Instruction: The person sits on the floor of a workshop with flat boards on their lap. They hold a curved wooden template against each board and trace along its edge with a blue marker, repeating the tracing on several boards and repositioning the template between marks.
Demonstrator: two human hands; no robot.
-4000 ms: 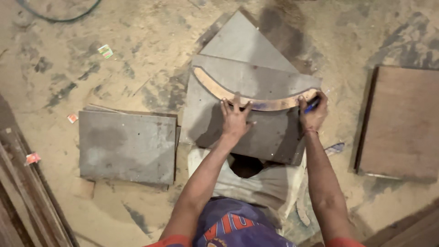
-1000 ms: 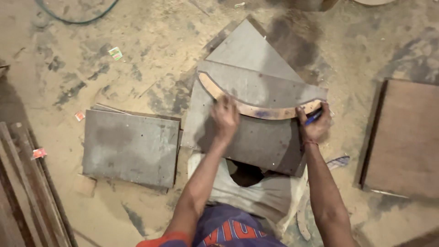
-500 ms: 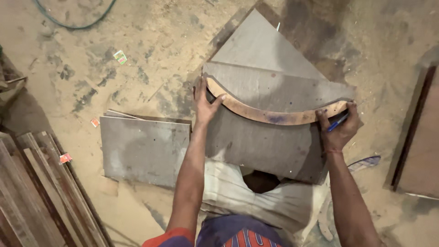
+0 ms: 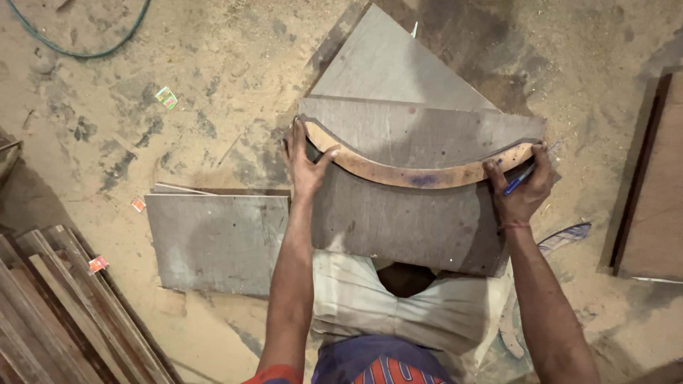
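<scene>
Head view is all you've got here, looking straight down at the sawdust floor [image 4: 142,92]. Your left hand [image 4: 304,160] is spread flat, grip released, pinning the left tip of the curved brown template [image 4: 398,171], which lies on the grey board [image 4: 405,213] in front of your knees. Your right hand [image 4: 523,188] presses the template's right tip while its grip is clenched around a blue pen [image 4: 518,179], nib close to that end. So the template looks placed and steadied; I can't make out any traced line on the board from up here, so I'd guess the marking is barely started or too faint to see. Another grey panel [image 4: 217,242] lies just to the left, a triangular sheet [image 4: 391,64] sits beyond, and wood strips [image 4: 50,313] are stacked at bottom left.
</scene>
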